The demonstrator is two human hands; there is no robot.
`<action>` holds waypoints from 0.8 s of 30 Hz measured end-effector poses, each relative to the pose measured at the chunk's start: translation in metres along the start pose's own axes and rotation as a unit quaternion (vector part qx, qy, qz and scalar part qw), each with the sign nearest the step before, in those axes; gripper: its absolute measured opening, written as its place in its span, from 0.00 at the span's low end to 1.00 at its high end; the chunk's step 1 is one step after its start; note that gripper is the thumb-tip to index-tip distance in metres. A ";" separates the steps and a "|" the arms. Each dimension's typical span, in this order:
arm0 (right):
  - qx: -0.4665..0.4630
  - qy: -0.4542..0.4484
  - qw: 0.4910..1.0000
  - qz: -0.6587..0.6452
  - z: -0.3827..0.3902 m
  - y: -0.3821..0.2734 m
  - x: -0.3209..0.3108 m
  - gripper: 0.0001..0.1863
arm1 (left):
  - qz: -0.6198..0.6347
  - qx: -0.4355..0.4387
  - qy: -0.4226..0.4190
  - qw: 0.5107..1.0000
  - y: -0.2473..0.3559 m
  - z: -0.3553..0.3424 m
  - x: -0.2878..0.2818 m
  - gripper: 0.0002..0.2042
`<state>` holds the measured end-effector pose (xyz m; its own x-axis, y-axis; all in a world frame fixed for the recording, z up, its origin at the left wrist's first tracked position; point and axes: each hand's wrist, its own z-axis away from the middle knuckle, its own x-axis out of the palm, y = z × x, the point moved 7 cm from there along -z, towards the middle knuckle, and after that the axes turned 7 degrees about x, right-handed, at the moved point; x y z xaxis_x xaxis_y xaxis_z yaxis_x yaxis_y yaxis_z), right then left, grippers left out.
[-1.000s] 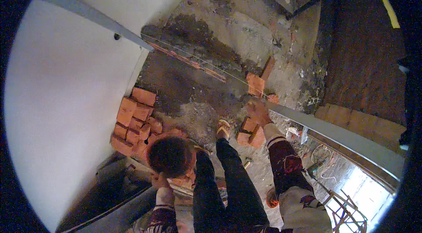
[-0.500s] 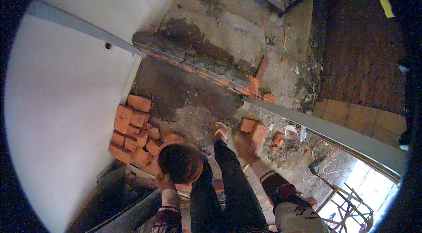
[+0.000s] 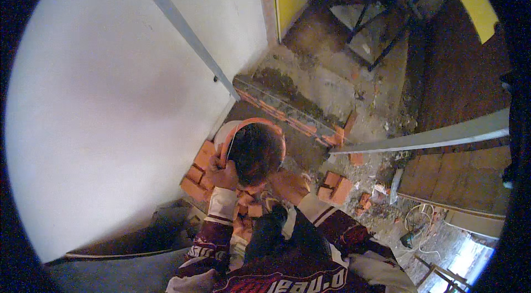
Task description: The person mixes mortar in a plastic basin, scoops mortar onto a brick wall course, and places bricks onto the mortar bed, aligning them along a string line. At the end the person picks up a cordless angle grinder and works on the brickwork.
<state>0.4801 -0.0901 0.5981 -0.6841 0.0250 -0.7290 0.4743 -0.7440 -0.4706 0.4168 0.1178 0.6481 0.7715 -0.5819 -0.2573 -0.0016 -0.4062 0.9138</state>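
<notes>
An orange-rimmed bucket is raised in front of me, tilted so that its dark inside faces me. What fills it, if anything, is too dark to make out. My left hand is closed on the bucket's near left rim. At its near right edge, my right hand is pressed against the rim, with its fingertips partly hidden and blurred. Below and behind the bucket, a stack of orange bricks stands against the white wall and is partly covered by it.
A low row of bricks crosses the floor ahead, between two grey frame posts. More bricks lie to the right, near a pale cable. A dark metal frame stands at the far right.
The bucket has come up and forward from beside my legs, with my left hand on it. My right hand has moved in to its rim. The view has turned.
</notes>
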 end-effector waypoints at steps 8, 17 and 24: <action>0.050 0.108 0.991 0.055 0.028 -0.056 -0.066 0.17 | 0.046 0.134 0.014 0.990 0.091 -0.062 -0.023 0.11; 0.070 0.170 0.979 0.090 0.060 -0.096 -0.109 0.14 | -0.028 0.000 0.039 0.999 0.123 -0.055 -0.042 0.10; 0.046 0.091 0.990 0.098 0.050 -0.097 -0.100 0.21 | 0.007 0.067 0.004 0.998 0.113 -0.049 -0.030 0.18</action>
<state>0.4744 -0.0537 0.7417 -0.4690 -0.0116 -0.8831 0.5302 -0.8034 -0.2710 0.4243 0.1237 0.7742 0.7763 -0.5827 -0.2407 -0.0973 -0.4879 0.8675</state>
